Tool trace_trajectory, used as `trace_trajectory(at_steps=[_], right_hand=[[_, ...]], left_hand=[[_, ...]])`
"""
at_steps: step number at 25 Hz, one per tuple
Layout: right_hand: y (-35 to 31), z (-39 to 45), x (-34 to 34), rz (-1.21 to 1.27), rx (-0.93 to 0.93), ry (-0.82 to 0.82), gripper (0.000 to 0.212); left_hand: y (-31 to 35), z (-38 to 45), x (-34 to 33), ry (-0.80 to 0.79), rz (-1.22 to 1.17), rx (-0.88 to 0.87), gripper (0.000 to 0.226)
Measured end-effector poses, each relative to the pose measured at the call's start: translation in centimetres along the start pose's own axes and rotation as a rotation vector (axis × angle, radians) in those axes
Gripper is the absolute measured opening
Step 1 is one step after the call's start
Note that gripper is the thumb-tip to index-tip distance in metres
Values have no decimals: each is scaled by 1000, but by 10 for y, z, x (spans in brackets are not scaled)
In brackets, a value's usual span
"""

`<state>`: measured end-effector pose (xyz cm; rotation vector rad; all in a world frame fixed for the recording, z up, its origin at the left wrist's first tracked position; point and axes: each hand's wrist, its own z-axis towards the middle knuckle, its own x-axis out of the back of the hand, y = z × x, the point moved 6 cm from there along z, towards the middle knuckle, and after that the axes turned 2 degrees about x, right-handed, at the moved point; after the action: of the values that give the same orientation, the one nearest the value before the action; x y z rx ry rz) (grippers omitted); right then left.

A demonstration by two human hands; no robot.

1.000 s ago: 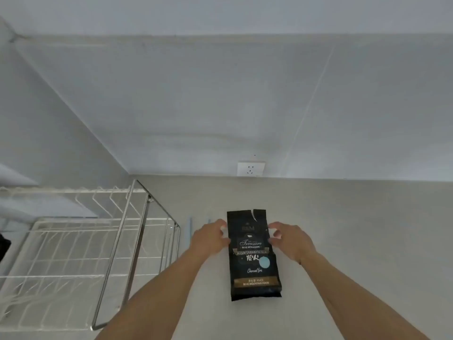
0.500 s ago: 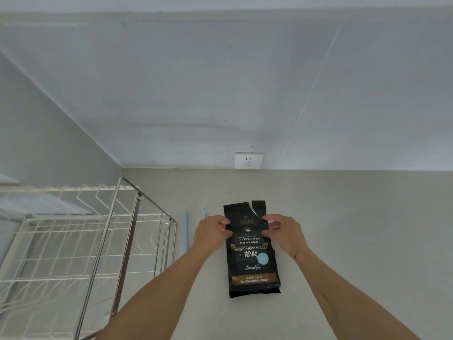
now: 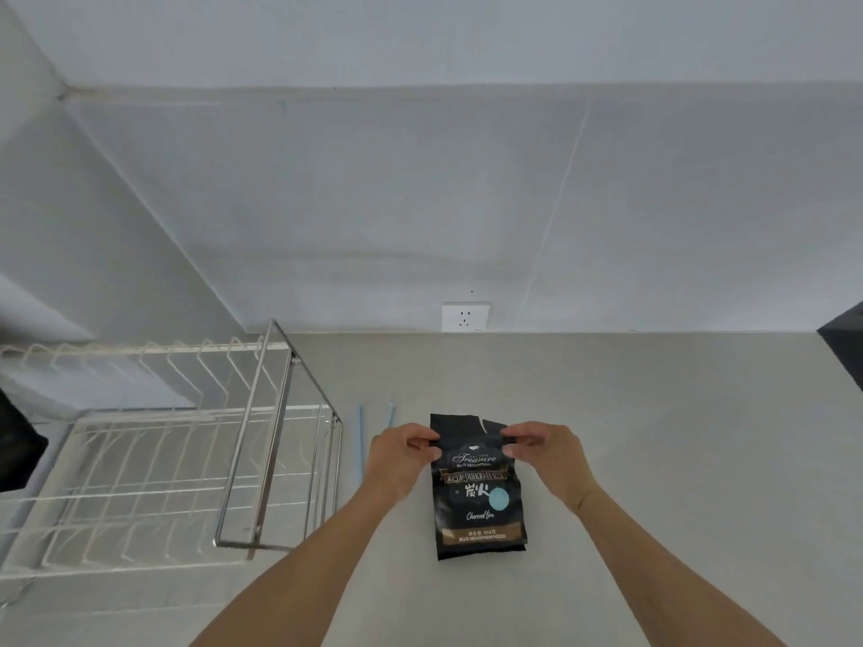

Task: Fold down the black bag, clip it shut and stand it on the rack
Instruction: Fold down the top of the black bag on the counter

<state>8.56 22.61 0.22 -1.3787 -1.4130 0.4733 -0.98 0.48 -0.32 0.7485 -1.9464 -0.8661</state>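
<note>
The black bag (image 3: 478,502) lies flat on the grey counter, its torn top edge pointing away from me. My left hand (image 3: 401,455) pinches the bag's upper left edge between thumb and fingers. My right hand (image 3: 544,452) pinches the upper right edge the same way. A pale blue clip (image 3: 358,443), a long thin open stick, lies on the counter just left of my left hand. The wire rack (image 3: 154,464) stands further left, white wires inside a chrome frame.
A white wall socket (image 3: 465,316) sits on the back wall above the counter. A dark object (image 3: 845,340) shows at the right edge, another dark shape (image 3: 18,441) at the far left beside the rack. Bare counter (image 3: 677,459) stretches right of the bag.
Both hands moved from the bag's sides up to its top corners and closed on them. The top of the bag now bends slightly between my fingers.
</note>
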Motion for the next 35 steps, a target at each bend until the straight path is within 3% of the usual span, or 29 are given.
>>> trace_trajectory(at_steps=[11, 20, 29, 35], right_hand=[[4, -99, 6, 175, 46, 107, 20], [34, -183, -6, 297, 46, 166, 31], [54, -218, -27, 210, 35, 138, 26], [47, -227, -25, 45, 121, 149, 29]], left_hand=[[-3, -89, 4, -19, -122, -111, 19], [-31, -165, 8, -3, -221, -129, 35], [-61, -197, 7, -23, -169, -116, 28], [-56, -212, 10, 40, 30, -342, 22]])
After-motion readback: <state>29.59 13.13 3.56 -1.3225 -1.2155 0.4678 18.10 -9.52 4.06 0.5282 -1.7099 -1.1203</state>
